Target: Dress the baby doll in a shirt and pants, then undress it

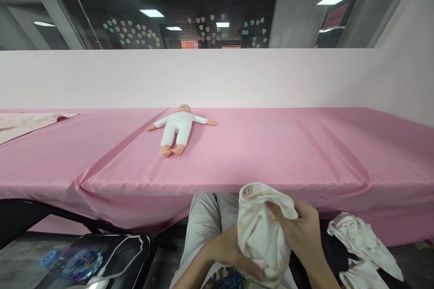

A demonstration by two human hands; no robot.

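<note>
Low in the view, both my hands grip a small cream baby garment with a faint print, bunched up in front of my lap. My left hand clasps it from the left and below, fingers curled under the cloth. My right hand closes over its upper right side. On the pink table ahead lies a baby doll in a white suit, on its back with arms spread, well beyond my hands.
A second crumpled cream garment lies at the lower right beside my lap. A pale cloth rests on the table's far left. A dark chair or case with a white cable sits at the lower left. A pink wall backs the table.
</note>
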